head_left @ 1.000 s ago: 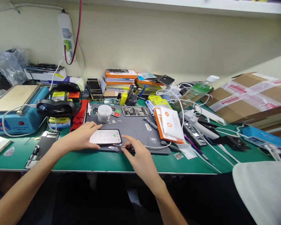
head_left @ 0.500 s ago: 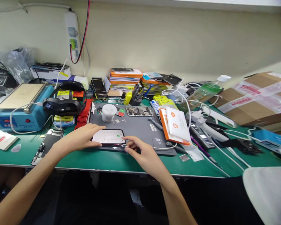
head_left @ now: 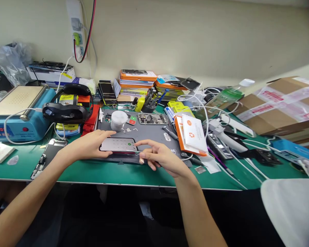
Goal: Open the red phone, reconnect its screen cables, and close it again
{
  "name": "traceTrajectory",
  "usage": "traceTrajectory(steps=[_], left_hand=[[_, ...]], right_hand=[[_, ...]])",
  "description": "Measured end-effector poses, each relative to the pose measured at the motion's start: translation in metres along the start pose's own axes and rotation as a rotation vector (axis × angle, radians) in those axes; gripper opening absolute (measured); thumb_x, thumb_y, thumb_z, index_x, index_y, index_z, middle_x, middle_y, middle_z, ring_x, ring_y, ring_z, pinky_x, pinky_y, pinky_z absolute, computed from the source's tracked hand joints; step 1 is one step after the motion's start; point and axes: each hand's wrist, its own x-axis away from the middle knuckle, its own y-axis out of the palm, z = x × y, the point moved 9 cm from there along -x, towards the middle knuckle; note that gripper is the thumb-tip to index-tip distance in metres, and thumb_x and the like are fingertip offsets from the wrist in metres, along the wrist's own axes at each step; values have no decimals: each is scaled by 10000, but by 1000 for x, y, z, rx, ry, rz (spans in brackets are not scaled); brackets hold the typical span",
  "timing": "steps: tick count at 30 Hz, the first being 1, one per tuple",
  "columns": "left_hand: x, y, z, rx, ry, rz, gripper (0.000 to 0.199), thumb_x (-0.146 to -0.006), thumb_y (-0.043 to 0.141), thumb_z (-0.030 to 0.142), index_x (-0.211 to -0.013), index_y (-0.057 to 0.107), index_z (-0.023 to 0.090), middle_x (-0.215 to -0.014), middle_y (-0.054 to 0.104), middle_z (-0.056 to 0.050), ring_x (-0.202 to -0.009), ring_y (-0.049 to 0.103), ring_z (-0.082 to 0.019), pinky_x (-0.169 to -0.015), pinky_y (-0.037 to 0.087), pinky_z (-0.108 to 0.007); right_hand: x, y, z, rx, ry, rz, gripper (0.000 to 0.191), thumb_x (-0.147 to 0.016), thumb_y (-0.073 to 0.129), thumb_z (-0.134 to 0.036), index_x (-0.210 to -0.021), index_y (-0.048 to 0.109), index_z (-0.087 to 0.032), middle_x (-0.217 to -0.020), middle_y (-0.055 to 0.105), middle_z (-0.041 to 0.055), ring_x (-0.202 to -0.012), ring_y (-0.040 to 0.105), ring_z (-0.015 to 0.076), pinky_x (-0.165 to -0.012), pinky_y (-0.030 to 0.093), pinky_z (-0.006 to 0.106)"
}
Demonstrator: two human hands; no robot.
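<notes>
White box: lower left edge of the frame, had a red mark on it, way too blurry to read.
Blue machine: left edge, showed red lit digits, but I wouldn't trust my eyes on the number.
Yellow packs: left of centre, pretty sure the top one said "BATTERY". No brand I could make out.
Left hand: around the middle of the frame, a bit left, straddled the phone's left end, thumb on the near edge and fingers on the far one. Hadn't really budged.
Phone: just left of centre, lay screen up on the grey mat, keypad-ish screen with a green dot, digits unreadable.
Right hand: just right of the phone, this was the change. The bunched pinch had loosened, index straighter at the phone's right end, lower fingers fanned out. Seemed to me the steadying fell to the left hand. Couldn't tell if the thumb gripped that thin pale piece along the near edge.
White packet: right of centre, orange recycling-type logo.
Carton: far right, red print on the tape, illegible.
</notes>
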Motion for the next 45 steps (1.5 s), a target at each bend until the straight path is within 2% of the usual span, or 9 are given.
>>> traceTrajectory(steps=[10, 15, 17, 21, 24, 27, 30, 38, 45], left_hand=[[3, 8, 6, -39, 55, 13, 763, -993, 685, 436, -1655, 401, 184, -1566, 605, -156, -1429, 587, -337, -1196, 456, -418], [3, 7, 8, -58, 78, 42, 775, -987, 689, 418, -1663, 389, 185, -1519, 634, -163, -1367, 623, -343, -1152, 480, -428], [3, 7, 7, -62, 79, 52, 774, -981, 696, 424, -1658, 402, 189, -1491, 652, -160, -1343, 637, -345, -1136, 488, -425], [1, 5, 6, -58, 69, 61, 782, -968, 711, 439, -1650, 424, 185, -1464, 674, -158, -1333, 654, -345, -1117, 505, -415], [0, 3, 5, -49, 60, 55, 792, -956, 718, 440, -1651, 430, 192, -1490, 670, -157, -1344, 660, -351, -1106, 520, -420], [-2, 1, 5, -40, 51, 46, 792, -951, 710, 431, -1654, 427, 201, -1544, 649, -148, -1382, 649, -353, -1124, 515, -424], [-5, -2, 3, -24, 38, 28, 761, -962, 692, 468, -1636, 452, 208, -1567, 643, -133, -1379, 659, -342, -1136, 511, -417], [-10, -8, -2, 18, 19, -6, 778, -966, 677, 538, -1648, 435, 253, -1476, 717, -97, -1296, 717, -314, -1073, 538, -380], [-6, -5, 2, -18, 62, 16, 757, -965, 713, 500, -1625, 461, 229, -1500, 690, -119, -1320, 699, -311, -1078, 539, -370]], right_hand=[[-6, 7, 0, 92, 63, -158, 633, -896, 768, -627, -1347, 627, -204, -772, 725, -14, -398, 375, 39, -411, 255, 207], [0, 3, -3, 271, -4, -78, 589, -1053, 517, -691, -1388, 583, -212, -830, 765, 36, -463, 565, 106, -443, 386, 232], [12, 2, -4, 394, -82, 7, 595, -1089, 461, -686, -1461, 563, -234, -887, 771, 44, -555, 635, 135, -517, 490, 261], [40, 5, -8, 711, -316, 202, 796, -961, 760, -645, -1636, 472, -336, -1223, 726, 95, -808, 703, 208, -697, 614, 365], [51, 17, -10, 911, -518, 306, 571, -1053, 702, -421, -1600, 547, -369, -1446, 652, 129, -1040, 731, 274, -874, 631, 450], [51, 29, -13, 1054, -694, 362, 498, -1090, 574, -161, -1535, 622, -377, -1396, 709, 97, -1111, 730, 264, -956, 606, 443], [49, 36, -20, 1138, -842, 392, 553, -1063, 595, -85, -1524, 627, -388, -1330, 757, 59, -1098, 729, 236, -944, 587, 406], [55, 41, -51, 1013, -1070, 435, 284, -1011, 695, -88, -1186, 706, -312, -1052, 831, -10, -1050, 732, 216, -1015, 511, 437], [49, 24, -65, 751, -979, 314, 155, -1046, 669, -142, -1113, 638, -278, -1039, 799, 6, -1016, 737, 200, -998, 570, 430]])
